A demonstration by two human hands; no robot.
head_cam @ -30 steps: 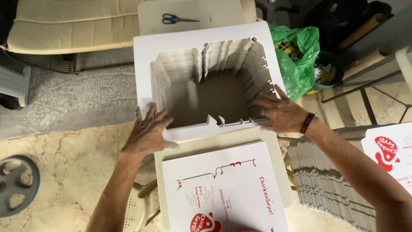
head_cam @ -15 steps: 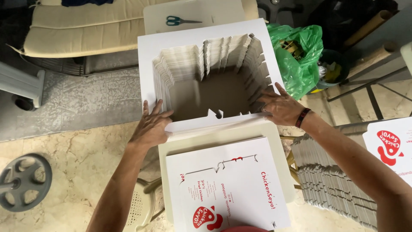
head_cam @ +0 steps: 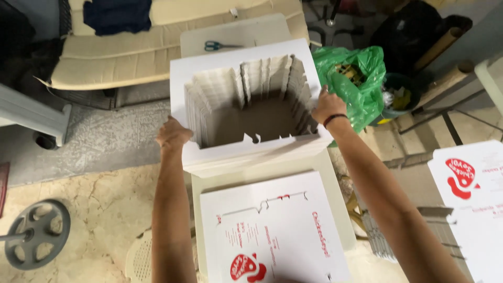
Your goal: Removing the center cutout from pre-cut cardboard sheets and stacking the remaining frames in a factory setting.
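Head view. Both hands hold a tall stack of white folded cardboard boxes, nested, with open brown interior and scalloped inner flaps visible. Left hand pressed on the stack's left outer wall, fingers wrapped against the side, grasping it. Right hand, dark band at the wrist, grips the right wall near the top edge, fingers curled over the rim.

Stack sits at the far end of a cream plastic table, its base touching the table top. Nearer the camera on the same table: a flat white cardboard box blank with red print, unfolded.

Surroundings: teal-handled scissors on a pale surface behind the stack; green plastic bag just right of the right hand; grey round weight plate on the floor, lower left; second printed blank at the right edge.
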